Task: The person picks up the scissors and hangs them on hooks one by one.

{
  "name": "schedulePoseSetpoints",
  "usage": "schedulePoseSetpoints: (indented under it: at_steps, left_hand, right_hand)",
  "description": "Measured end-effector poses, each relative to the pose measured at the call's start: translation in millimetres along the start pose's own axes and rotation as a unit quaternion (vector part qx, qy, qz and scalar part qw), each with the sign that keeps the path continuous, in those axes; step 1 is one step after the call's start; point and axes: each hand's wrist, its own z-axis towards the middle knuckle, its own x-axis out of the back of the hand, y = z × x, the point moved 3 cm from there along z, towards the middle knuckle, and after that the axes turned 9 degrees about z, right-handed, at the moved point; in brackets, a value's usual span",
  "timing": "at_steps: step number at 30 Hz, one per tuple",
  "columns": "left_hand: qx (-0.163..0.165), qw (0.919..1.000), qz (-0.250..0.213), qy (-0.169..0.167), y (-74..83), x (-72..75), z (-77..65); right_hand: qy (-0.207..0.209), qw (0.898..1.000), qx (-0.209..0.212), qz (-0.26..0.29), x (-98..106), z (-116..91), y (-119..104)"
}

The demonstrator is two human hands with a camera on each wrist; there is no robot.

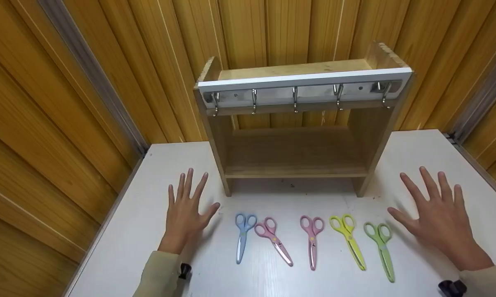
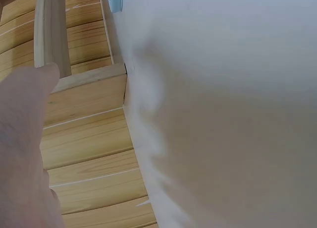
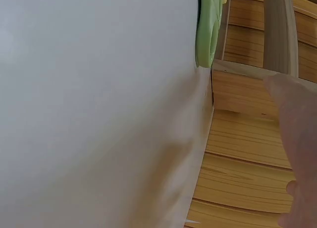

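Scissors (image 1: 312, 238), five pairs, lie in a row on our white table (image 1: 128, 247) before a hooked rack (image 1: 297, 170); our left hand (image 1: 185, 214) and right hand (image 1: 440, 216) flank them, empty, fingers spread. We'd best pinch by the handles (image 1: 382, 238).

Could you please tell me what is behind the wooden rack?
Wood-panelled wall shows behind the wooden rack, above it and through its open middle. Its side boards, lower shelf and white hook strip cover the rest; anything there is hidden.
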Motion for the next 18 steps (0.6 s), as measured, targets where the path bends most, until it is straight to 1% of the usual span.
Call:
schedulePoseSetpoints:
  at_steps: [4, 9, 13, 16, 18]
  left_hand:
    - [0.011, 0.9997, -0.022, 0.001, 6.3, 2.9, 7.6]
    - [0.036, 0.9953, -0.089, -0.008, 19.3, 7.7, 22.2]
    - [0.053, 0.9851, -0.164, -0.008, 26.8, 12.2, 34.7]
    - [0.060, 0.9739, -0.219, -0.004, 30.1, 14.4, 43.5]
    - [0.056, 0.9679, -0.245, 0.006, 31.0, 15.7, 48.9]
  right_hand:
    - [0.002, 1.000, 0.001, 0.007, -1, 0, -4]
    - [-0.005, 1.000, 0.010, 0.025, 1, 1, -11]
    - [-0.030, 0.999, 0.017, 0.030, 2, 0, -20]
    - [-0.071, 0.997, 0.014, 0.034, 3, -4, -29]
    - [-0.103, 0.994, 0.008, 0.044, 3, -7, -35]
